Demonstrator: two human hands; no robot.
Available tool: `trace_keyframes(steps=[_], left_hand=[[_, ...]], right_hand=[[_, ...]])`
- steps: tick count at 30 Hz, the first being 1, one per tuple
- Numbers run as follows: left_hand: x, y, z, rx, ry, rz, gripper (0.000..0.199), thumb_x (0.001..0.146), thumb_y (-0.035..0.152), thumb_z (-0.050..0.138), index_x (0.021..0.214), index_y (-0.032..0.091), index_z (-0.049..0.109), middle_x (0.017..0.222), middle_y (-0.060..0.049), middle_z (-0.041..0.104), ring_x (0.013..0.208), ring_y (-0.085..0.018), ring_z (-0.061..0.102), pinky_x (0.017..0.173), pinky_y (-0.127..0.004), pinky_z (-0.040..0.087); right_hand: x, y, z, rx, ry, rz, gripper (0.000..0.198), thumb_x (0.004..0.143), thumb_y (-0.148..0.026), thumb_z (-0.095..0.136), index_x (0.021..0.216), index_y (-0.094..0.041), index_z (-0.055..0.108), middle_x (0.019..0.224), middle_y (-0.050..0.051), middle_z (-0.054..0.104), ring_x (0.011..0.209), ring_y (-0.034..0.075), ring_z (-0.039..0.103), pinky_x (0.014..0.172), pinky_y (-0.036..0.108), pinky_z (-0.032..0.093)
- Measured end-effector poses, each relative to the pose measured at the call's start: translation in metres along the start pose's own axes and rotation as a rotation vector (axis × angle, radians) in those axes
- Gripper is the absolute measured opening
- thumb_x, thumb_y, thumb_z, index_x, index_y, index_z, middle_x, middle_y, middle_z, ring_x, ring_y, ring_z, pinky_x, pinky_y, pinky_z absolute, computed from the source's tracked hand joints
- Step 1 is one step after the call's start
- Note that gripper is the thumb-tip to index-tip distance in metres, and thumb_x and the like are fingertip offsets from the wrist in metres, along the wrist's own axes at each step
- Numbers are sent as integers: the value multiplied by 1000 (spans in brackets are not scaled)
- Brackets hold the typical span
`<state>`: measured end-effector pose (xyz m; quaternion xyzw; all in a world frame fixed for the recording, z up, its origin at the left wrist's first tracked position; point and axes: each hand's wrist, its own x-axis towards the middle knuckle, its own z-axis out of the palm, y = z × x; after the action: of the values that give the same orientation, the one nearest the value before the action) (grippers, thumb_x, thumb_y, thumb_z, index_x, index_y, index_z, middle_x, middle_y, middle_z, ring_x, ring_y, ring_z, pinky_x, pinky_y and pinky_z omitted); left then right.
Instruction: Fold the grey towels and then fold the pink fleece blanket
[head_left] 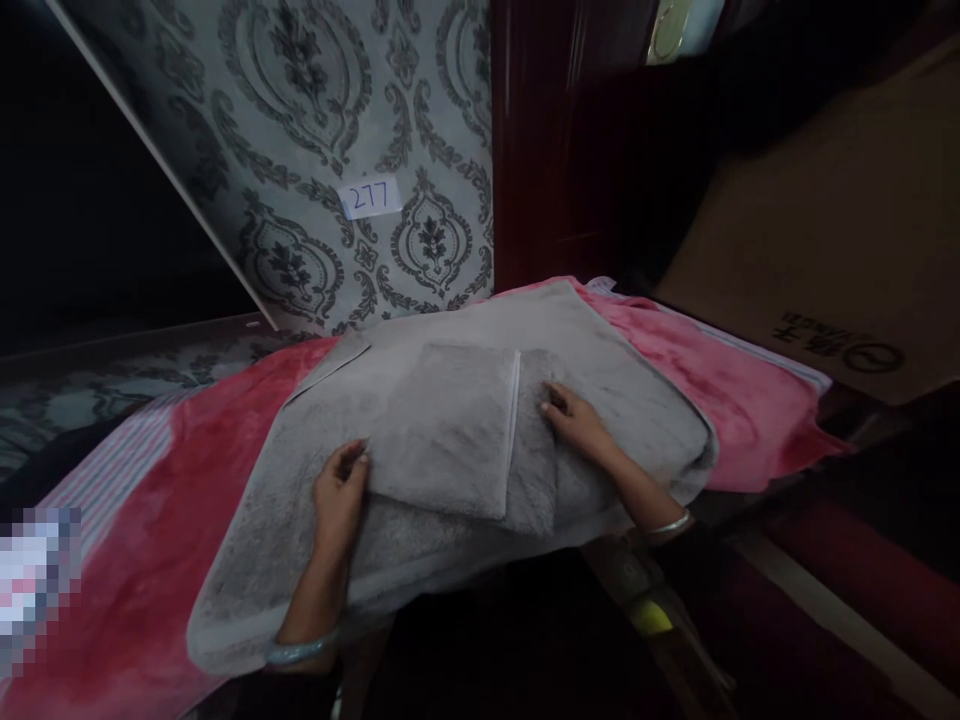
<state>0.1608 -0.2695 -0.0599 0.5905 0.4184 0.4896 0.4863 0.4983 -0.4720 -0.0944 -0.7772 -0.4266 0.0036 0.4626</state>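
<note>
A grey towel (450, 430), folded into a rough rectangle, lies on a larger spread grey cloth (300, 530). A pale hem runs along the folded towel's upper layer, and the lower layer sticks out to the right of it. My left hand (341, 485) is closed in a pinch at the towel's left edge, near its front corner. On the opposite side, my right hand (576, 418) pinches the towel's right edge, towards the back. Each wrist wears a bangle. The fabric between my fingertips is mostly hidden.
Red and pink cloth (150, 560) with a striped border spreads under the grey cloth on both sides. Behind stands a patterned wall (300, 100) bearing a paper label (373, 197) reading 277. A cardboard box (832, 230) is at right, a dark screen-like panel (97, 190) at left.
</note>
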Motion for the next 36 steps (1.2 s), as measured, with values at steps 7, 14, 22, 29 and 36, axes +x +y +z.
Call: trace_keyframes(steps=[7,14,22,29,36], left_hand=[[-21,15,-7,-451,-47,-394,35,56,23,89,87,22,72,89,-2,74,73,-16,67,61,-24,57],[-60,25,9,-604,-199,-603,34,59,18,92,82,21,68,92,-7,76,81,-24,74,78,-40,67],[-75,33,36,-612,-161,-576,35,67,13,87,97,20,68,100,-6,78,78,-23,75,74,-40,66],[-62,30,20,-590,-126,-480,39,67,16,86,97,21,61,96,-2,75,76,-19,73,69,-34,63],[-61,26,24,-566,-105,-376,43,61,24,91,93,21,63,87,2,73,72,-14,68,62,-25,54]], right_hand=[[-9,19,20,105,151,48,54,87,-29,60,140,-18,64,129,14,72,111,27,71,103,50,55],[-11,15,20,-25,145,34,52,89,-32,58,139,-17,64,128,14,73,112,27,71,101,48,56],[-5,4,13,-33,176,19,55,86,-30,53,136,-12,64,131,19,70,118,31,68,104,55,53],[-46,-96,19,-57,-126,-446,43,98,-33,51,138,-21,63,134,12,68,125,26,63,108,47,51],[-69,-214,67,-475,-487,-500,70,93,-27,65,157,-13,41,134,19,63,118,34,60,94,47,54]])
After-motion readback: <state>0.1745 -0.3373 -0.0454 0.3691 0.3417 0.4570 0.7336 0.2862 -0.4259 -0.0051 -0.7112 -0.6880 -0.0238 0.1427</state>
